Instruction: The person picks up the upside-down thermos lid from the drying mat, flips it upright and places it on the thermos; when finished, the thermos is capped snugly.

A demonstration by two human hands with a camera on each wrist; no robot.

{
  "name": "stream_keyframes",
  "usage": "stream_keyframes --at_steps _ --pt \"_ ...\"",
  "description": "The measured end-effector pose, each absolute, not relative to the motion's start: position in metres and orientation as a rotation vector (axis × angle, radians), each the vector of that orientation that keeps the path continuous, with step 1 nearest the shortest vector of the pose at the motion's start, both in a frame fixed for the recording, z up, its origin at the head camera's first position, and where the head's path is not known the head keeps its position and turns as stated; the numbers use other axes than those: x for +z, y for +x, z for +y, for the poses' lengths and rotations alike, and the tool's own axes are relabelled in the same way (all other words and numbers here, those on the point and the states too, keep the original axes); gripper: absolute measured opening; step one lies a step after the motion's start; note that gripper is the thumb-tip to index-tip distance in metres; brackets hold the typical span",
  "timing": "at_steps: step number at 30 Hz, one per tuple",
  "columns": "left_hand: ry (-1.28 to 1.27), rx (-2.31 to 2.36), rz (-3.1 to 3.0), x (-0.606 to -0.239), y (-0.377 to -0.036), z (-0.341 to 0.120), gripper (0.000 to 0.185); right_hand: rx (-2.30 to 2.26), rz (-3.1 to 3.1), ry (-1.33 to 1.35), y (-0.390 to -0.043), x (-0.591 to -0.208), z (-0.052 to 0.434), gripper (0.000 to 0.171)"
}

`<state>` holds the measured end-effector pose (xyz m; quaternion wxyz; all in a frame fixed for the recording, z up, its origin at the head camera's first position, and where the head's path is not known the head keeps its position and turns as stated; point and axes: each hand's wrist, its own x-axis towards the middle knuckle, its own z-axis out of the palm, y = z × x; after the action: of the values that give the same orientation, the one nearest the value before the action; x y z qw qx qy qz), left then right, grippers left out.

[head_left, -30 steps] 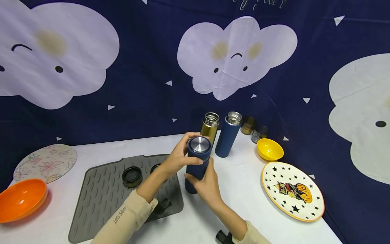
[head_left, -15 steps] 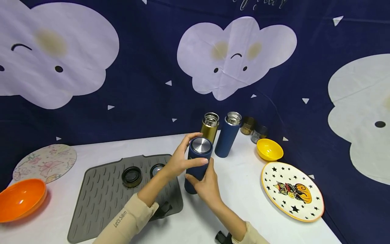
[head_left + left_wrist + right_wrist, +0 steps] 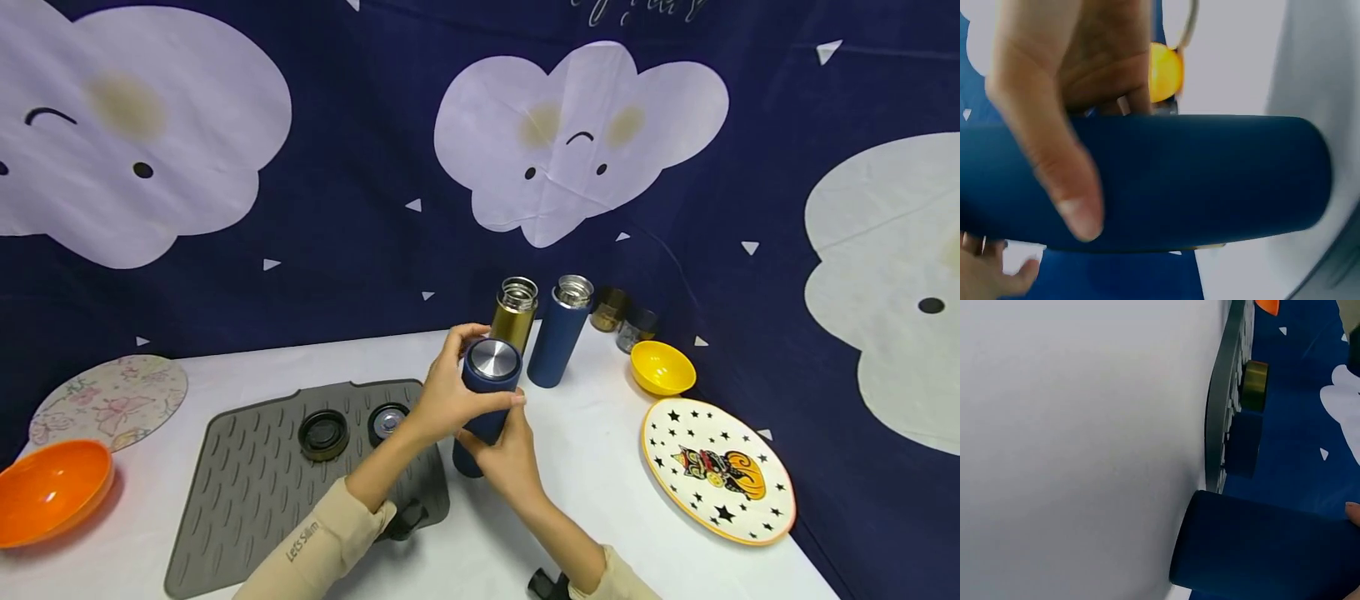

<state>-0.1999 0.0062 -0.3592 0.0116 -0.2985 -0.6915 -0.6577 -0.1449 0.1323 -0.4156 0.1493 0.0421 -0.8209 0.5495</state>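
Observation:
A blue thermos flask [image 3: 486,427] with a steel-topped lid [image 3: 494,358] stands upright in the middle, its base right at the table top in the right wrist view. My left hand [image 3: 444,402] grips its upper part, thumb across the front just below the lid and fingers round the far side. Lower down, my right hand [image 3: 512,460] holds the body, and its thumb [image 3: 1069,181] lies over the flask in the left wrist view. Behind stand a gold flask [image 3: 513,321] and a second blue flask [image 3: 559,333], both without lids.
On the grey mat [image 3: 247,475] lie two lids, one gold-sided [image 3: 1255,386] and one blue [image 3: 1244,444]. An orange bowl [image 3: 56,492] and floral placemat [image 3: 112,400] sit left. Right are a yellow bowl [image 3: 663,367], a star-patterned plate [image 3: 720,475] and two small jars [image 3: 609,310].
My left thumb has slid to the right across the front of the flask, and the left wrist has turned slightly, uncovering more of the second lid. My right hand stays in place.

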Motion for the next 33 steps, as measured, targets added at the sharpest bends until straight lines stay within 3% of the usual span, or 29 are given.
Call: stream_keyframes --at_steps 4,7,13,16,20,24,26,30,33 --pt "-1.049 -2.233 -2.053 -0.360 -0.204 0.001 0.070 1.579 -2.356 0.092 -0.146 -0.417 0.131 0.072" --pt "-1.053 -2.282 -2.063 -0.361 -0.201 0.000 0.072 1.574 -2.355 0.102 -0.147 -0.417 0.132 0.072" --pt "-0.825 -2.024 -2.163 -0.360 -0.195 0.008 0.080 1.591 -2.352 0.143 -0.146 -0.418 0.132 0.070" --pt "-0.920 -2.181 -2.055 -0.361 -0.197 0.006 0.072 1.603 -2.354 0.121 -0.146 -0.418 0.132 0.072" --pt "-1.028 -2.303 -2.022 -0.361 -0.197 0.006 0.075 1.597 -2.346 0.120 -0.146 -0.419 0.132 0.073" --pt "-0.803 -2.076 -2.152 -0.361 -0.192 0.019 0.087 1.568 -2.340 0.121 -0.145 -0.419 0.132 0.070" --pt "-0.731 -2.022 -2.171 -0.361 -0.194 0.022 0.082 1.571 -2.337 0.111 -0.145 -0.418 0.132 0.069" --pt "-1.032 -2.283 -2.100 -0.362 -0.212 0.012 0.061 1.606 -2.334 0.099 -0.143 -0.418 0.130 0.072" --pt "-1.345 -2.479 -2.073 -0.361 -0.228 0.001 0.068 1.626 -2.334 0.103 -0.143 -0.418 0.129 0.072"
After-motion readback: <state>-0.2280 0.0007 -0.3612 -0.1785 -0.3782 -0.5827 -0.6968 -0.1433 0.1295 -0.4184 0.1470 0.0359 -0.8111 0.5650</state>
